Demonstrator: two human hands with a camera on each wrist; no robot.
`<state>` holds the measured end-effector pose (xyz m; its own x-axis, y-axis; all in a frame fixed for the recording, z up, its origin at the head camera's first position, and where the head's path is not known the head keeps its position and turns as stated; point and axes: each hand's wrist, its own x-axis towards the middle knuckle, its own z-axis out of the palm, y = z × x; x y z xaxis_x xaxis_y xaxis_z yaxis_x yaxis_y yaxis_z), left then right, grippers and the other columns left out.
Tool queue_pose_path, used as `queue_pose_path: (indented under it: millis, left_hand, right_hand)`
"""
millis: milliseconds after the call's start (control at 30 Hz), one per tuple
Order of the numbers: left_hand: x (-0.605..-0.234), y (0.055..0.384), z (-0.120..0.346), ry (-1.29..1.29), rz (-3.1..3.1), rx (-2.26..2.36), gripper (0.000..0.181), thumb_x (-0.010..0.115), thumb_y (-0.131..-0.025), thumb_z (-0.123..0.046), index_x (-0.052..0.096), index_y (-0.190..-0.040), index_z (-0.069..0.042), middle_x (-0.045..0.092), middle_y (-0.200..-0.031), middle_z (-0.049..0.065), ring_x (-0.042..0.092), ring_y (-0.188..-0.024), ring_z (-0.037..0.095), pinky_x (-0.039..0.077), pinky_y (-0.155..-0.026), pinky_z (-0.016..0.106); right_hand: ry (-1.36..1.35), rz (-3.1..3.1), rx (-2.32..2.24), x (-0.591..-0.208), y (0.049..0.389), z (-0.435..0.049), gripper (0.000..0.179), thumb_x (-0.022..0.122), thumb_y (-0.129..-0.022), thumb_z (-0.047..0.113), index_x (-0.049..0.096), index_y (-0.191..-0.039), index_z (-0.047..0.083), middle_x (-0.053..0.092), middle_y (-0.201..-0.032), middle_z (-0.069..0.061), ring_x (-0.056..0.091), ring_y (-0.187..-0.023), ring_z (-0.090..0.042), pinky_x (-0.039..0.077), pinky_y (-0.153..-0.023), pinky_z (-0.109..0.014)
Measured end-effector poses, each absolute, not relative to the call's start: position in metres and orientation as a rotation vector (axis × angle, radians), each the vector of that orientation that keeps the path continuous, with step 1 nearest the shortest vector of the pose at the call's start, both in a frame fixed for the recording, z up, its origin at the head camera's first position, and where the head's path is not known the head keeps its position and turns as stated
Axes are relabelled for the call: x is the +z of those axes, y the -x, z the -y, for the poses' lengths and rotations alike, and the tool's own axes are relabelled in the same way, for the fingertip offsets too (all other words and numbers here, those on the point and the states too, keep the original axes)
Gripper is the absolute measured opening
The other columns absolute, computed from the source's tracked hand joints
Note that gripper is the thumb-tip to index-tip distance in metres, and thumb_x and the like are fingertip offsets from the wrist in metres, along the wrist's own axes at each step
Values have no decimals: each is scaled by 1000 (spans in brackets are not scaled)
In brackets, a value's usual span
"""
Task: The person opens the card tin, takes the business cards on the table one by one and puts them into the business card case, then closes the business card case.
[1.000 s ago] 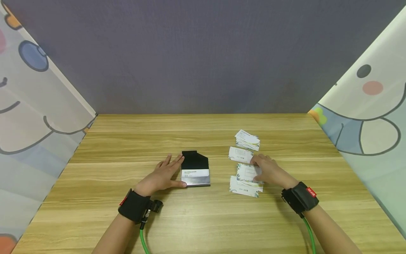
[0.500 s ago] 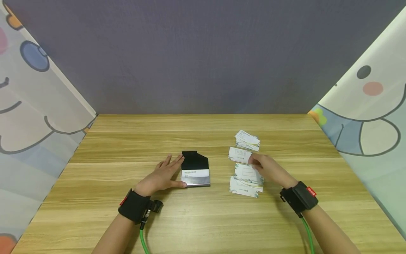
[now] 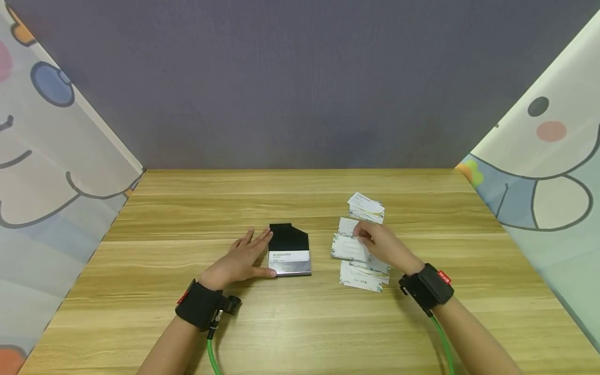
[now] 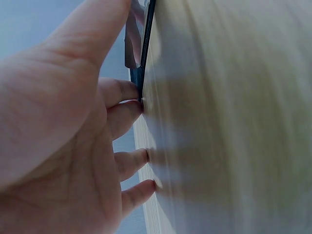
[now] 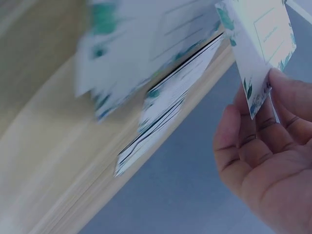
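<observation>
My left hand (image 3: 238,264) lies with fingers spread beside an opened business card case (image 3: 289,266), its thumb and a fingertip touching the case's left edge. The case has a black lid folded back and a white card (image 3: 288,255) in its silver pocket. To the right, my right hand (image 3: 389,246) pinches a white business card (image 3: 349,248) with leaf-printed edges by its right end. In the right wrist view that card (image 5: 261,36) is raised off the table, between thumb and fingers.
Below the held card lie several overlapping cards (image 3: 360,277). Another card (image 3: 346,226) lies partly hidden behind the right hand, and a small pile of cards (image 3: 366,207) sits farther back. A grey panel (image 3: 300,88) stands behind the wooden table (image 3: 197,208).
My right hand has picked up the top card from the lower group and moved left with it. The left hand and the card case have stayed put.
</observation>
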<state>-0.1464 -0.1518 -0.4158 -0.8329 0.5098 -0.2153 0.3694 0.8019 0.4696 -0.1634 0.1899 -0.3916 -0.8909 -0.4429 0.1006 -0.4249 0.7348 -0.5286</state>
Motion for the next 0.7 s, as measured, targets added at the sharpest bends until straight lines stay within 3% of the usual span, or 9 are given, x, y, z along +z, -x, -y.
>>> queue_pose_path:
  millis: [700]
  left_hand:
    - [-415, 147, 151, -658, -2655, 590, 94, 63, -78, -52, 16, -148, -10, 9, -155, 7, 1, -139, 41, 10, -106, 63]
  right_hand:
    - [845, -2817, -1013, -387, 176, -125, 13, 56, -86, -4, 62, -92, 5, 62, -82, -4, 54, -72, -11, 47, -63, -22]
